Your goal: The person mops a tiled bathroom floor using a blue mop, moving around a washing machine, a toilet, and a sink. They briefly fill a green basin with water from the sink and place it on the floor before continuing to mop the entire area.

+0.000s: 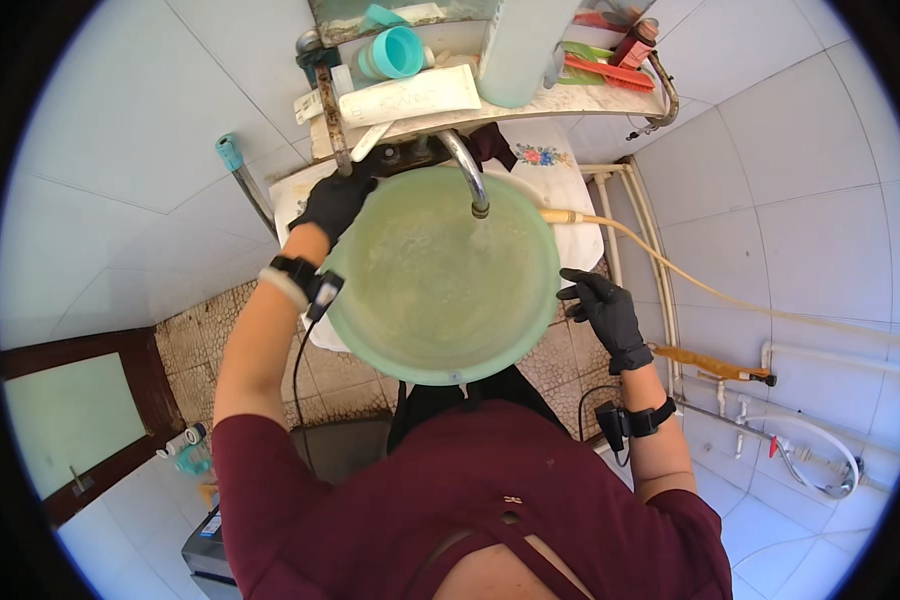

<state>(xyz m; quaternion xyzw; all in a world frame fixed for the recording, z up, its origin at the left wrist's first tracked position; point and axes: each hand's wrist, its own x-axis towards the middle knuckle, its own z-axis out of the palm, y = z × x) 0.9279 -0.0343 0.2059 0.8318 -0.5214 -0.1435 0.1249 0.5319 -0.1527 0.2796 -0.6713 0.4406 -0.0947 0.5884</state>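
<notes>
A wide, pale green plastic basin [450,300] rests on a white sink [585,247] and holds cloudy water. Over it curves a chrome faucet spout [466,169], with ripples on the water beneath its tip. My left hand [337,199], in a black glove, reaches to the dark faucet base [420,154] behind the basin's left rim. Its fingertips blend into the dark parts there, so its grip is unclear. My right hand [604,311], also black-gloved, hovers beside the basin's right rim with nothing in it and its fingers apart.
Above the faucet, a shelf [570,101] carries a white tube [412,96], a turquoise cup [397,52], a large bottle [525,52] and a red brush [607,73]. A yellowish hose [675,266] runs right from the sink. Dark cloth [491,146] lies behind the spout.
</notes>
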